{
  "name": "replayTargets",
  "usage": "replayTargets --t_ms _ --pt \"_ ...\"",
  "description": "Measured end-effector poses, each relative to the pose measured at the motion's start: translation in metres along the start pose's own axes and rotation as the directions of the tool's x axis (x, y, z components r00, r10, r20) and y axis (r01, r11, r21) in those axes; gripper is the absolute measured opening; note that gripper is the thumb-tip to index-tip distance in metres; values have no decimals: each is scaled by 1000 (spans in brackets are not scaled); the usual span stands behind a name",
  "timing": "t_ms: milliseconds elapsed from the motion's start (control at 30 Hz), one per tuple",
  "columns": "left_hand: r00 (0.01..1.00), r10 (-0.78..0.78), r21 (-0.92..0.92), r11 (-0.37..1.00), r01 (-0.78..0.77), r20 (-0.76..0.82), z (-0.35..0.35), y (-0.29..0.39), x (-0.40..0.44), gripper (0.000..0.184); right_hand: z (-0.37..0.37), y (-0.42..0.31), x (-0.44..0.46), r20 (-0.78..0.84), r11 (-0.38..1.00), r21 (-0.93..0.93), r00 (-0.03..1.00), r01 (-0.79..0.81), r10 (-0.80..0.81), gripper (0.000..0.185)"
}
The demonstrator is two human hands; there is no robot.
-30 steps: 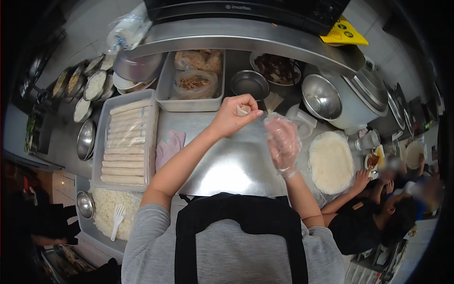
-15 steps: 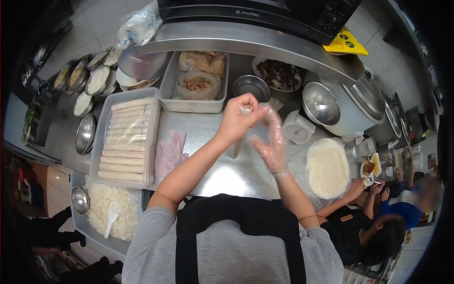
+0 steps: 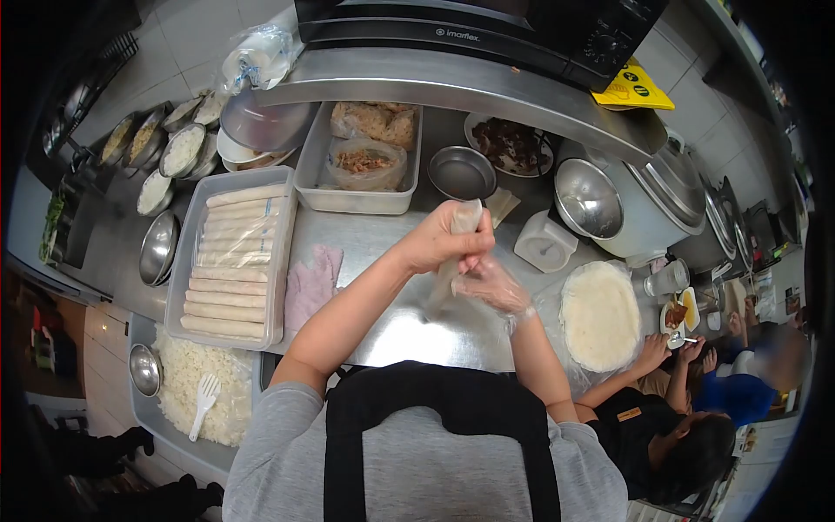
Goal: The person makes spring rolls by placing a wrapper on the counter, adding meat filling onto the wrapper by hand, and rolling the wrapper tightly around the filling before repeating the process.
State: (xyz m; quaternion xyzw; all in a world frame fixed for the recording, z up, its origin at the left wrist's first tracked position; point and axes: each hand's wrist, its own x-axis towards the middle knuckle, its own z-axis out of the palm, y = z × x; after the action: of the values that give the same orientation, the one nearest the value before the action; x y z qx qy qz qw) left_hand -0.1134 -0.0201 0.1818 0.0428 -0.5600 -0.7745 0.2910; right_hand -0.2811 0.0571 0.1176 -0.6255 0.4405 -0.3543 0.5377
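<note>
My left hand, bare, is wrapped round the upper part of a long pale roll that stands up between my hands over the steel counter. Its lower end runs down below my fingers and is blurred. My right hand wears a clear plastic glove and is closed round the roll just beneath my left fingers. To the left, a plastic tub holds several similar pale rolls under clear film. A stack of round pale wrappers lies on plastic to my right.
Beyond my hands are a metal bowl, a white kitchen scale and a tub of bagged filling. A pink cloth lies left. A steel shelf overhangs the back. A co-worker sits at right.
My gloved right hand has gone from spread fingers to closed round the roll. My left hand has come slightly down, and more of the roll's top shows above it.
</note>
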Motion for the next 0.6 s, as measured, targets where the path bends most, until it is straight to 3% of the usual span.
replayTargets --t_ms 33,67,100,133,200,367,433,533,600 --pt "1000 4 -2 1000 -4 -4 2 3 -2 29 3 -12 -2 5 1000 -3 1000 -2 2 45" --pt "999 17 143 990 -11 -45 3 5 -4 29 6 -27 -7 -293 983 -85 938 164 -182 44" --pt "996 34 284 959 -9 -80 4 5 -5 29 9 -42 -12 -546 933 -212 757 290 -360 44" --pt "989 128 338 936 -95 -76 4 2 -4 30 7 -51 -17 -548 934 -214 757 286 -357 44" --pt "990 100 350 935 -59 -101 8 4 -4 24 0 -64 -25 -308 679 -606 666 414 -680 41" --pt "988 57 307 952 -11 -144 10 -5 -3 11 1 -73 -16 -172 593 -652 669 473 -723 38" --pt "977 158 346 933 -101 -143 8 -9 -4 4 2 -75 -11 -143 574 -654 665 493 -733 38" --pt "972 169 320 941 -110 -165 8 -13 -5 4 4 -83 -6 -114 534 -721 685 442 -720 35" --pt "974 157 356 930 -90 -165 2 -20 -3 4 4 -90 -1 -36 419 -809 677 412 -735 30"
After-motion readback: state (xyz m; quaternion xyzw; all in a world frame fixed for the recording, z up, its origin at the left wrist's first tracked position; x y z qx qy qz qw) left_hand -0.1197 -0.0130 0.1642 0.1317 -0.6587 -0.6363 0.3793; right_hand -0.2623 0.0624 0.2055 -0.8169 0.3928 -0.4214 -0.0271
